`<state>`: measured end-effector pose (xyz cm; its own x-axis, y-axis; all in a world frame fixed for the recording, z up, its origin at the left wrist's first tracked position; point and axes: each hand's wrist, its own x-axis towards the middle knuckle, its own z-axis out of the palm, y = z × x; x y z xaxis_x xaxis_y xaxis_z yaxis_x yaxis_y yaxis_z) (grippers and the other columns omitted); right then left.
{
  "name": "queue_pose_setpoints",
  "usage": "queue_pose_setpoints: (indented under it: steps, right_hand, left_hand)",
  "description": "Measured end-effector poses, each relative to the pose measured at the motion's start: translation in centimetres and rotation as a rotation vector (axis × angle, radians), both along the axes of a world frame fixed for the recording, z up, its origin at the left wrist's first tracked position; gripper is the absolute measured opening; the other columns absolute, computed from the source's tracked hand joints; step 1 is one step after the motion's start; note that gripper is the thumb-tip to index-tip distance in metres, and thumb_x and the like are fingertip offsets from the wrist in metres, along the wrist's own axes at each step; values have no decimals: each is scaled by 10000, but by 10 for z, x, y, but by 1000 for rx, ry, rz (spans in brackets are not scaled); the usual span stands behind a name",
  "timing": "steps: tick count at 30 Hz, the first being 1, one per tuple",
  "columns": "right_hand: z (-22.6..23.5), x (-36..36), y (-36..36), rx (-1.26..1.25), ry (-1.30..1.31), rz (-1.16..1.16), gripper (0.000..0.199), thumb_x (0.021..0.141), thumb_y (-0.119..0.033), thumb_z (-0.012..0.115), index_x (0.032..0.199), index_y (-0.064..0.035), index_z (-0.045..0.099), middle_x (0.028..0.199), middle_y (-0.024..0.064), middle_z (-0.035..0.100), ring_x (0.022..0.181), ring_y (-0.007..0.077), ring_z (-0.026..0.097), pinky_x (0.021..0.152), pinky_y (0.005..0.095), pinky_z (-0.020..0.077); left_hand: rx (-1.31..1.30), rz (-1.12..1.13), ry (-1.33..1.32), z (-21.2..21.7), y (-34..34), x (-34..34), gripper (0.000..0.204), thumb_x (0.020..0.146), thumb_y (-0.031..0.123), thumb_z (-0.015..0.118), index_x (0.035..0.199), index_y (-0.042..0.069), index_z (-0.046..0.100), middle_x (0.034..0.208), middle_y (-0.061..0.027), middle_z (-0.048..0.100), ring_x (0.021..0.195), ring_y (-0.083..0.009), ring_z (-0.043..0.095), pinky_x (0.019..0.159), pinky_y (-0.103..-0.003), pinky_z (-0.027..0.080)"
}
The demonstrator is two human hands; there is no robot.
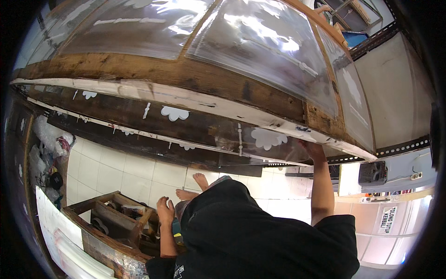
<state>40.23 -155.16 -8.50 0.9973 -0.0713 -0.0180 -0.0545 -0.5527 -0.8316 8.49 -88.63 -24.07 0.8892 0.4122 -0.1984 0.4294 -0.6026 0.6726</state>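
My right hand (pixel 313 151) reaches into the gap under the top shelf board, at the right end of the rack. Its fingers are partly hidden there, beside a clear plastic sheet with a white cloud shape (pixel 269 138) on the lower shelf. Whether they grip the sheet, I cannot tell. My left hand (pixel 165 211) hangs low at my side, near a wooden stand, holding nothing visible, its fingers loosely apart. On the top level, clear plastic sheets (pixel 260 42) with white shapes lie side by side over brown wood (pixel 139 67).
A worn wooden stand (pixel 102 204) with odds and ends inside is at lower left, behind a white panel (pixel 55 228). Plastic-wrapped bundles (pixel 46 135) lie at far left. Pale floor tiles (pixel 134 186) show below the rack. Perforated metal rails (pixel 404 149) frame its right end.
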Motion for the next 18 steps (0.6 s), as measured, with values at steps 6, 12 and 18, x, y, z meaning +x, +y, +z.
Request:
queue_pose_setpoints:
  steps: [6, 12, 18]
  right_hand:
    - [-9, -20, -43, 458, 145, -283, 255, 1044, -324, 541, 1238, -163, 581, 1137, 55, 649, 994, 222, 644, 875, 433, 567]
    - [-45, -31, -100, -182, -159, -183, 256, 1035, -310, 553, 1251, -174, 578, 1169, 88, 639, 1042, 262, 637, 913, 461, 552]
    - [-32, -16, -98, 225, 58, -240, 274, 999, -273, 591, 1230, -127, 582, 1156, 103, 648, 1026, 277, 648, 908, 470, 552]
  left_hand:
    - [-163, 98, 252, -57, -38, -45, 245, 882, 171, 606, 976, -36, 697, 904, -245, 691, 858, -421, 672, 791, -483, 533]
    - [-343, 131, 270, -39, -66, -28, 253, 893, 165, 599, 994, -48, 693, 849, -235, 709, 802, -360, 705, 755, -424, 542]
    - [-341, 215, 186, -62, -60, -15, 264, 913, 177, 602, 1001, -57, 683, 901, -234, 712, 844, -344, 711, 770, -414, 545]
